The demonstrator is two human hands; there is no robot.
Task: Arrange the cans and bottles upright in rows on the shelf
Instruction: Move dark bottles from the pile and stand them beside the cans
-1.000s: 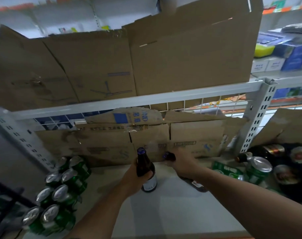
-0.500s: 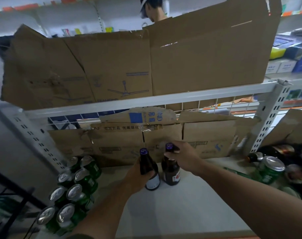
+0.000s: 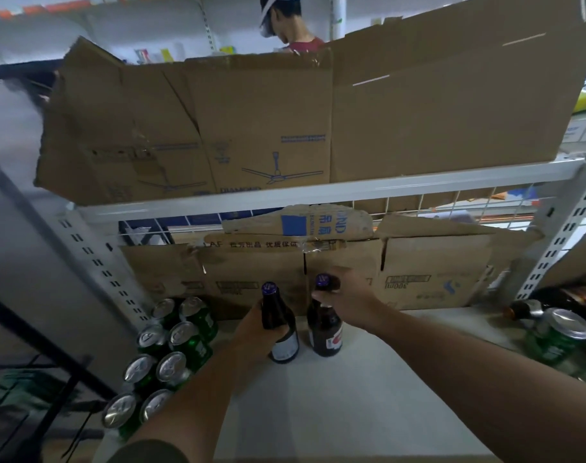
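Brown glass: we have two dark bottles standing side by side near the middle of the white shelf [image 3: 335,412], in front of the cardboard [image 3: 418,272] that backs it.
Left hand [image 3: 256,329]: our fingers wrap round the body of the left bottle [image 3: 285,345], which we judge steadies it while its neighbour settles.
Right hand [image 3: 348,302]: it pinches the right bottle [image 3: 325,335] at the neck, just under the purple cap. That high grip suits setting it down straight.
Gap: the two bottles stand just beside each other, narrowly apart at the base.
Green cans [image 3: 181,339]: they stand upright in two rows along the left edge, front to back, so the bottles seem to begin the next row beside them.
Right side: an unsorted can [image 3: 562,339] and a lying bottle [image 3: 525,310] sit near the right post, well apart from our hands.
Stage: we judge the pair nearly placed, with the right-hand pile yet to be stood up.
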